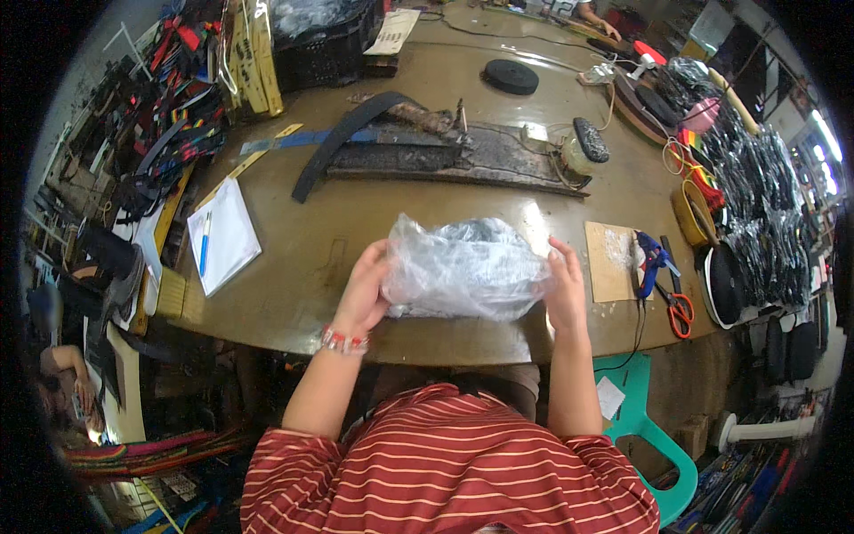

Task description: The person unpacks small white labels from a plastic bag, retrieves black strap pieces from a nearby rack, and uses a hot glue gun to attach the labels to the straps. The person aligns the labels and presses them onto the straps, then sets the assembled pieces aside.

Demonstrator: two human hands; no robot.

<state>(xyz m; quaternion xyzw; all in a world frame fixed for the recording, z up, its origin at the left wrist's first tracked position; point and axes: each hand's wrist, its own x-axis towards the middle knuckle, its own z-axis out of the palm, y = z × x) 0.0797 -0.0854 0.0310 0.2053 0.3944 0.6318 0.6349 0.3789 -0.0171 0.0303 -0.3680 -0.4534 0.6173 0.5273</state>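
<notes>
A clear plastic bag with dark, bundled contents lies near the front edge of the brown table, between my hands. The film is crinkled and glossy, so what is inside cannot be made out clearly. My left hand, with a beaded bracelet at the wrist, is closed on the bag's left end; its fingertips are partly hidden by the plastic. At the opposite end is my right hand, its fingers stretched out and its inner side against the film.
White paper with a blue pen lies left. Behind the bag stands a long dark metal plate with a black strap over it. Rightward are a tan board, a blue glue gun, orange-handled scissors and stacked wrapped packs.
</notes>
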